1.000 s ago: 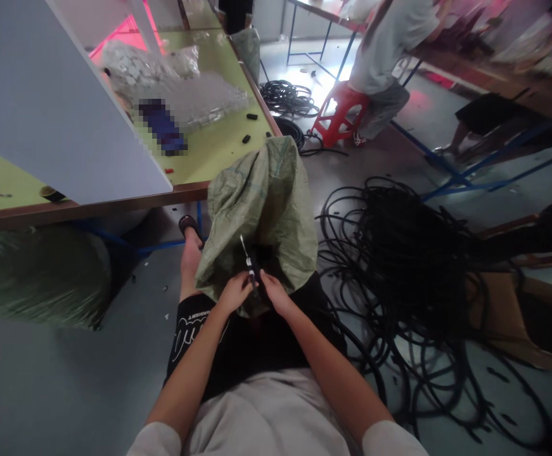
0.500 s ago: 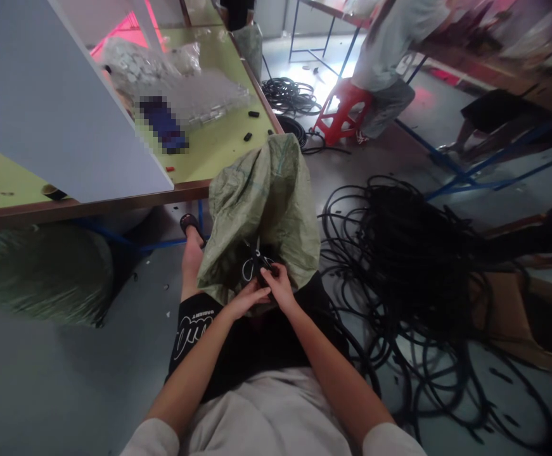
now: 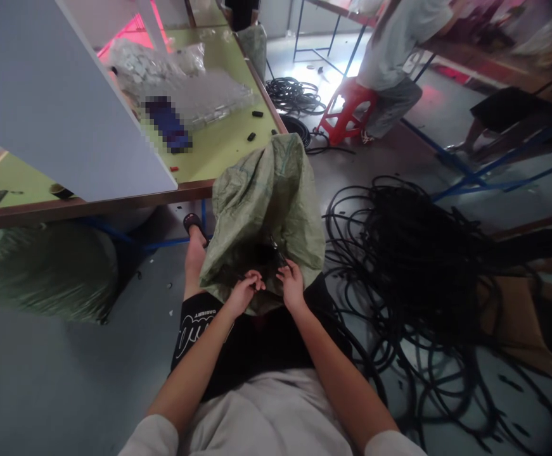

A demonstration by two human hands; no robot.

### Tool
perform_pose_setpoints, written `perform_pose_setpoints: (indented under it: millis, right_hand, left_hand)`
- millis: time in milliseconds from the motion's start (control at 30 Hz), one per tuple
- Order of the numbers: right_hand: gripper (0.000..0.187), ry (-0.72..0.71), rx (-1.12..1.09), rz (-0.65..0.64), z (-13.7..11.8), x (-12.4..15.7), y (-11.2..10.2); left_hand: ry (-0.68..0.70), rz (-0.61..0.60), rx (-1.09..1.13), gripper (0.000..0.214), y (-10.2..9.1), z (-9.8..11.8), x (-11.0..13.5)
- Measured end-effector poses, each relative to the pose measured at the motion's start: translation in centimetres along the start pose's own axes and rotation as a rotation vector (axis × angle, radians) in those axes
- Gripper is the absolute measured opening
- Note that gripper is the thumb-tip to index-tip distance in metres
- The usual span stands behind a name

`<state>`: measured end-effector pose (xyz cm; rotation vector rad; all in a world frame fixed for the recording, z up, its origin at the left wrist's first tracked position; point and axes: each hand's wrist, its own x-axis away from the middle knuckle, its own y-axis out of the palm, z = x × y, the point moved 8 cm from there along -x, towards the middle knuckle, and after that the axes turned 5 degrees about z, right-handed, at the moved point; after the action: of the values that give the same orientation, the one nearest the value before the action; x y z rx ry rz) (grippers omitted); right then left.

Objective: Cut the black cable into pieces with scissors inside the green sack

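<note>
My right hand [image 3: 291, 285] grips a dark tool [image 3: 278, 254], its shiny tip pointing into the mouth of the green sack [image 3: 241, 206]. My left hand [image 3: 244, 294] is near it, fingers half curled; whether they pinch anything, I cannot tell. The sack gapes open before my lap, by the table [image 3: 211, 168]. Black cable [image 3: 399, 266] heaps on the floor to my right.

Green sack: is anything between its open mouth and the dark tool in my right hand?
Nothing visible stands in the way. The right hand holds the dark tool at the mouth of the green sack; the left hand is beside it, not between. Deeper inside is too dark to tell.
</note>
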<state>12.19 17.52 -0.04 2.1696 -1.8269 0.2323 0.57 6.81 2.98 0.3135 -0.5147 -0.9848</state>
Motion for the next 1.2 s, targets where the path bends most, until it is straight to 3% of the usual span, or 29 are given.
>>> perform_pose_setpoints:
  millis: [133, 233, 300, 433, 567, 767, 967, 1200]
  right_hand:
    - [0.028, -0.193, 0.131, -0.035, -2.1, 0.5, 0.2]
    - [0.026, -0.417, 0.323, -0.033, -4.7, 1.7, 0.2]
    - [0.026, -0.539, 0.451, -0.042, -6.2, 2.5, 0.4]
    - [0.027, -0.641, 0.609, -0.076, -7.4, 3.2, 0.9]
    - [0.026, -0.692, 0.647, -0.042, -7.5, 2.8, 0.7]
    - [0.027, -0.699, 0.661, -0.144, -6.7, 3.1, 1.6]
    - [0.032, -0.743, 0.700, -0.371, -6.6, 5.5, 4.3]
    - [0.044, -0.752, 0.704, -0.527, -6.5, 6.6, 5.3]
  left_hand:
    - [-0.095, 0.040, 0.061, 0.060, -0.4, 0.3, 0.0]
    - [-0.062, 0.130, 0.064, 0.091, -1.6, 1.7, 0.0]
    - [-0.047, 0.189, 0.082, 0.098, -2.5, 2.4, -0.1]
    - [-0.086, 0.197, 0.280, 0.064, -3.3, 2.6, -0.2]
    - [-0.091, 0.086, 0.460, 0.025, -2.6, 2.6, 0.0]
    - [-0.172, -0.064, 0.232, 0.038, -0.5, 0.8, 0.9]
    - [-0.179, -0.062, 0.188, 0.027, -0.9, -0.3, 0.8]
    - [-0.151, 0.150, 0.057, 0.038, -2.6, -0.7, 0.2]
